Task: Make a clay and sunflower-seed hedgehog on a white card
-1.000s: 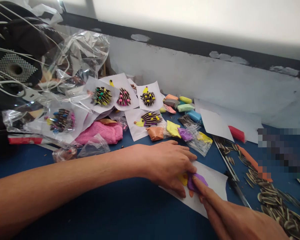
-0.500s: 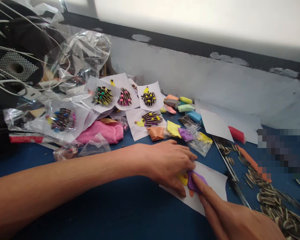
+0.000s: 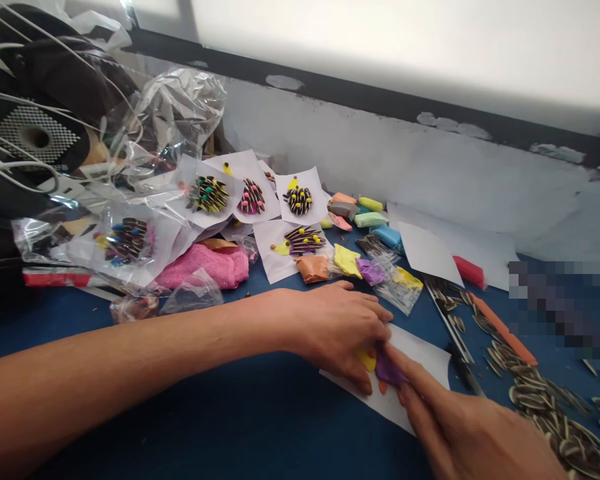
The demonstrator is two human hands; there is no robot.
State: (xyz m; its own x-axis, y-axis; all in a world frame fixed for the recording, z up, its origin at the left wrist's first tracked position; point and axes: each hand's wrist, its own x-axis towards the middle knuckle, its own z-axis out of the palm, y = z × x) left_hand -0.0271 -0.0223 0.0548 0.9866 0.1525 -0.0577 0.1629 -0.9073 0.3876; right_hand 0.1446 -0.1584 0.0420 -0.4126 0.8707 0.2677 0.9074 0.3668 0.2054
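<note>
My left hand (image 3: 337, 330) lies over the left part of a white sheet of paper (image 3: 427, 357), fingers stretched and thumb apart, pressing on it. Beside its fingertips is a flat patch of yellow modelling clay (image 3: 367, 360), partly hidden. Purple modelling clay (image 3: 390, 370) adjoins the yellow on the right. My right hand (image 3: 460, 413) has its index finger along the upper edge of the purple clay and another digit at its lower end, closed about it. A small orange piece of clay (image 3: 383, 387) sits just below the purple.
Paper sheets bearing clay-and-seed hedgehogs (image 3: 300, 200) lie at the back. Wrapped clay packets (image 3: 347, 260) stand beyond my left hand. Sunflower seeds (image 3: 545, 400), a dark cutter (image 3: 465, 370) and an orange strip (image 3: 505, 330) lie at right. A pink towel (image 3: 200, 267) is at left.
My right index finger has shifted from the top of the purple clay up towards its far edge. The purple clay looks slightly reshaped. My left hand stays in place.
</note>
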